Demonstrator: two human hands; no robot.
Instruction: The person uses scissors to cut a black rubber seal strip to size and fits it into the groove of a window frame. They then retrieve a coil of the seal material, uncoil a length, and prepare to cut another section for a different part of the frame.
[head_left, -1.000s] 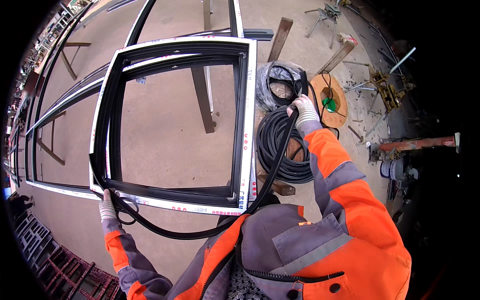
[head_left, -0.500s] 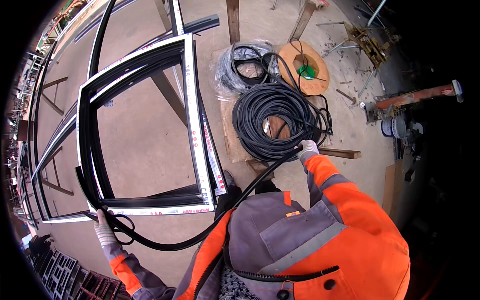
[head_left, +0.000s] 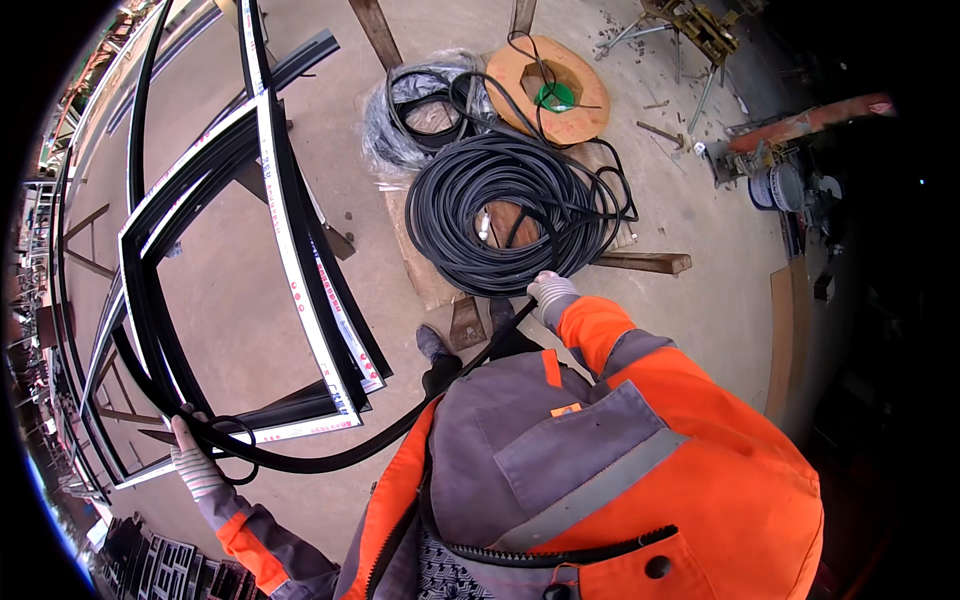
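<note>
From my remote view, my left grip clasps scissors and black rubber strip (right grip pinches it too); slipping blades could nick it.

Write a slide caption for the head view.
Left hand near a white-edged frame, right hand near a black coil, both holding a black strip that sags between them.
</note>
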